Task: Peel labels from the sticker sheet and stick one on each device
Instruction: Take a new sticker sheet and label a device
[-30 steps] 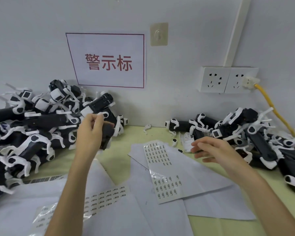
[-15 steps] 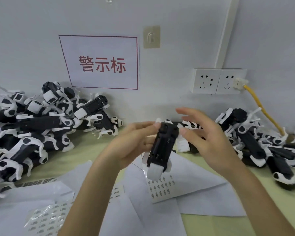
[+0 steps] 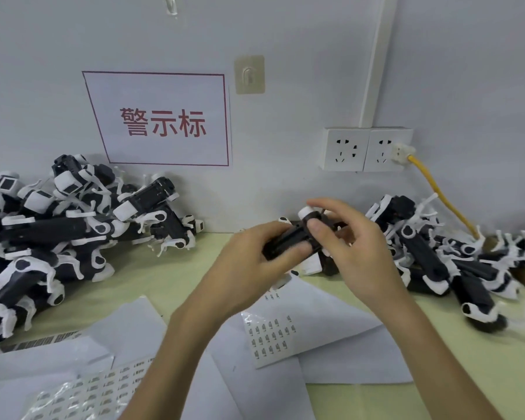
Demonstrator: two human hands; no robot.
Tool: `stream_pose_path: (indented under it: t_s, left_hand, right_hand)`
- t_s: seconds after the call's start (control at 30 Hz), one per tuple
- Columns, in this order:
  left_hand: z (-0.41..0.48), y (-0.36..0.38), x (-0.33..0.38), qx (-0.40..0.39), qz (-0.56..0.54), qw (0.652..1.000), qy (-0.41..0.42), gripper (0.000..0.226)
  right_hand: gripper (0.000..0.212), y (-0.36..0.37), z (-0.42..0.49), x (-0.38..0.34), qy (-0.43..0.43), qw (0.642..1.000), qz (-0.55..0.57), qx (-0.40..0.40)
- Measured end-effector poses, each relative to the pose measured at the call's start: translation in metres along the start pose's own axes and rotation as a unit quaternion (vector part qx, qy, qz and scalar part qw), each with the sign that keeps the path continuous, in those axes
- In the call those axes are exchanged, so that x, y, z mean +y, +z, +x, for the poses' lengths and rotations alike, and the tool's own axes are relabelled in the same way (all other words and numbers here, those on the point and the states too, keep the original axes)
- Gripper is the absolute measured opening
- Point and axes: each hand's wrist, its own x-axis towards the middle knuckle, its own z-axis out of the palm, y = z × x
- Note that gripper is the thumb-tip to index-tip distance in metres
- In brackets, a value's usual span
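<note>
The pale green desk (image 3: 152, 280) ends at the wall behind. A left pile (image 3: 58, 231) of black-and-white devices crowds one side and a right pile (image 3: 437, 256) crowds the other, leaving an open lane in the middle covered with white paper. Above the sticker sheet (image 3: 270, 338) lying there, the left hand (image 3: 249, 265) curls its fingers round one black device (image 3: 291, 236), held off the desk. The right hand (image 3: 358, 253) pinches the device's far end, thumb pressed on its top face and fingers arched over it.

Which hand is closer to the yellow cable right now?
Right. The right hand is below and left of the yellow cable, at the device; the left hand is farther left.
</note>
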Motion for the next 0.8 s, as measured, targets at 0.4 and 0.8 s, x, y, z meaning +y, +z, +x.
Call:
stream_pose_path:
  t_s: [0.4, 0.8]
  left_hand:
    - [-0.002, -0.014, 0.001, 0.122, -0.149, 0.980, 0.053, 0.064]
    - [0.003, -0.007, 0.004, 0.106, -0.325, 0.939, -0.032, 0.033]
  right_hand:
    - [0.020, -0.017, 0.006, -0.002, 0.057, 0.993, 0.105, -0.021]
    - [0.032, -0.010, -0.001, -0.016, -0.003, 0.974, 0.140, -0.179]
